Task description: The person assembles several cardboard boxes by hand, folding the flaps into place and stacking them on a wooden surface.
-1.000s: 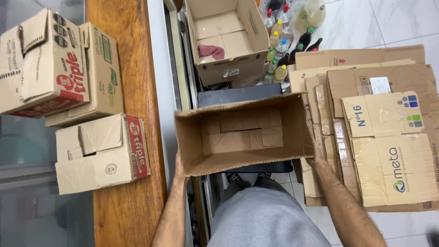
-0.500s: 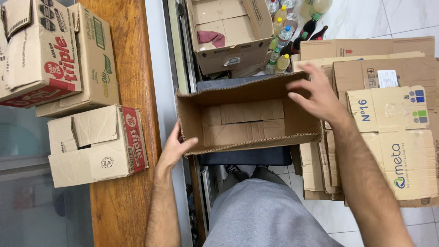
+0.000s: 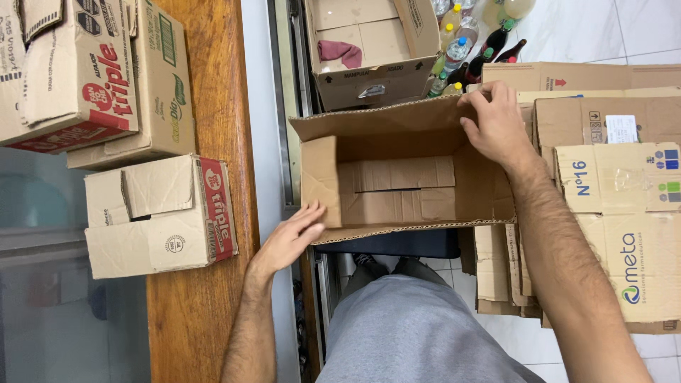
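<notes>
Open cardboard box [image 3: 404, 174] is sitting over the lap, long axis 9-to-3; left hand [image 3: 287, 237] is pressing flat-open at its 8 o'clock corner, right hand [image 3: 493, 124] is gripping the 2 o'clock flap.

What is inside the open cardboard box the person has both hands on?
The open cardboard box looks empty: only its folded bottom flaps show. The right hand on the far rim hides that corner; the left hand touches the near-left corner. What lies under the box is hidden.
</notes>
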